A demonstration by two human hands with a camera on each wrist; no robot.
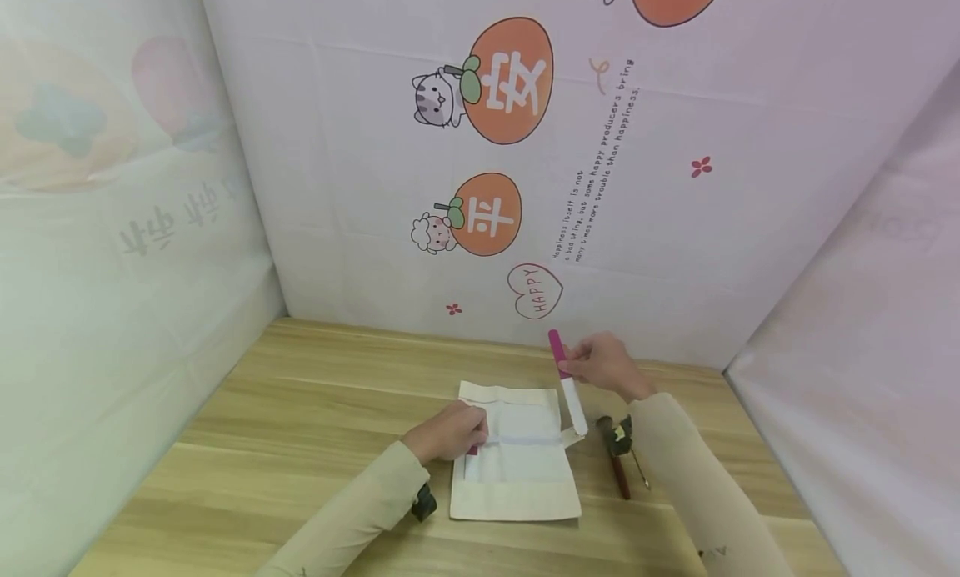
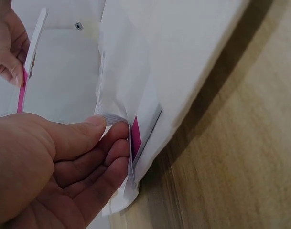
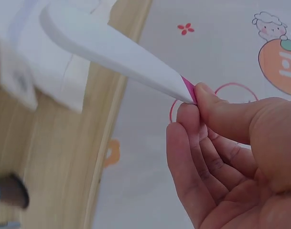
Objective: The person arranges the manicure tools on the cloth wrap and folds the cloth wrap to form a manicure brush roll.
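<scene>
My right hand (image 1: pixel 603 365) pinches the magenta half of a long flat nail file (image 1: pixel 573 406) between thumb and fingertips. Its white half (image 3: pixel 112 50) points down toward the right edge of an opened cream cloth pouch (image 1: pixel 517 500). On the pouch's left side, my left hand (image 1: pixel 452 431) has curled fingers. From the left wrist view, thumb and fingers pinch the edge of a thin white inner layer (image 2: pixel 114 116), holding it away from the pouch. Behind that layer shows a magenta piece (image 2: pixel 136 137); the rest of it is hidden.
Right of the pouch, partly under the right forearm, lie a dark-bristled brush with a brown handle (image 1: pixel 621 479) and a thin metal stick (image 1: pixel 642 470). A small tab (image 1: pixel 573 436) sticks out from the pouch's right edge. Printed white cloth walls (image 1: pixel 360 252) surround the wooden table (image 1: pixel 247 444).
</scene>
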